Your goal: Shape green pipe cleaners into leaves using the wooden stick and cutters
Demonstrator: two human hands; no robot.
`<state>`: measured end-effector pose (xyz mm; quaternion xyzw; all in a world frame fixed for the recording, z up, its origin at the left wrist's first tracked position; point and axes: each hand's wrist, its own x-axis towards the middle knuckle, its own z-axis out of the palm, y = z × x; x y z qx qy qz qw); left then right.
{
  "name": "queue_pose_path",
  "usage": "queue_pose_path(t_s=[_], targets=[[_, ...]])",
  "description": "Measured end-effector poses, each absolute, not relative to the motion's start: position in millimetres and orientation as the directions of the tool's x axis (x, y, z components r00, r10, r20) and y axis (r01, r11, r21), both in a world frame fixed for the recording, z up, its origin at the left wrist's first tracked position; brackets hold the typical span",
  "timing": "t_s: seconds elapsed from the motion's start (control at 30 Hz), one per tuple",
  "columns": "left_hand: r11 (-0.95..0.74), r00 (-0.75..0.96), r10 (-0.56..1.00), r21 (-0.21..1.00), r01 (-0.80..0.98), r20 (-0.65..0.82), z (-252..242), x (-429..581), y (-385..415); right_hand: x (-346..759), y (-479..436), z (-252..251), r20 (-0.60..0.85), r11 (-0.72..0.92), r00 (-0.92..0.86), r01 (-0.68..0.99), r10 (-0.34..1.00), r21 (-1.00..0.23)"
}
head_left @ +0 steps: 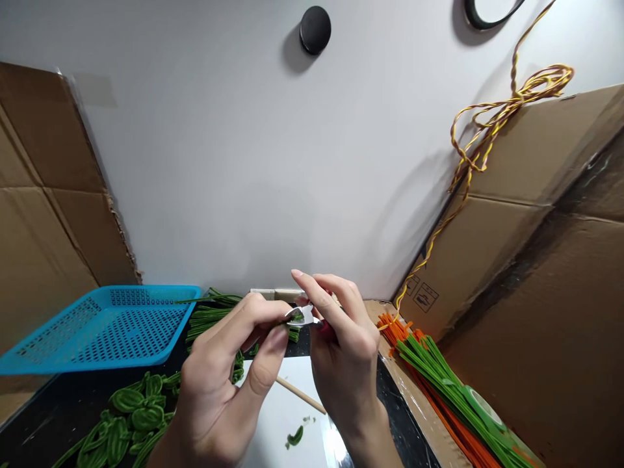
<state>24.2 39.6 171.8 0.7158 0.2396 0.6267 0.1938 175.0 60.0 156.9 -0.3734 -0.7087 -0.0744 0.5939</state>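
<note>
Between the thumb and forefinger of my left hand a small green chenille stem piece is pinched, mostly hidden by the fingertips. My right hand is closed around red-handled pliers, whose silver jaws meet the green piece at my left fingertips. Below the hands lies a white board. On it are a thin wooden stick and a curled green scrap. Several fuzzy green leaf shapes lie to the left of my left wrist.
A blue perforated basket stands at the left, beside a bundle of green stems. Green and orange chenille stems lie at the right, with a roll of green tape. Cardboard panels flank both sides; yellow twisted cord hangs at right.
</note>
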Motion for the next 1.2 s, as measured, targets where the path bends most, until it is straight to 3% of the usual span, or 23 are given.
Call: queue_pose_path(t_s=[0.47, 0.83, 1.03, 1.2], targets=[[-0.908, 0.136, 0.395, 0.363, 0.210, 0.908, 170.3, 20.7, 42.1, 172.0, 59.4, 161.3, 0.924, 0.697, -0.010, 0.660, 0.382, -0.281], [-0.905, 0.158, 0.361, 0.305, 0.296, 0.919, 174.3, 18.2, 39.1, 171.8, 59.2, 164.6, 0.935, 0.691, -0.045, 0.687, 0.351, -0.226], [-0.892, -0.021, 0.324, 0.312, 0.327, 0.946, 170.8, 26.7, 40.7, 172.0, 58.7, 164.6, 0.927, 0.709, -0.064, 0.664, 0.370, -0.237], [-0.899, 0.127, 0.314, 0.252, 0.358, 0.941, 171.7, 15.5, 43.5, 170.6, 58.2, 164.7, 0.927, 0.709, -0.045, 0.658, 0.372, -0.252]])
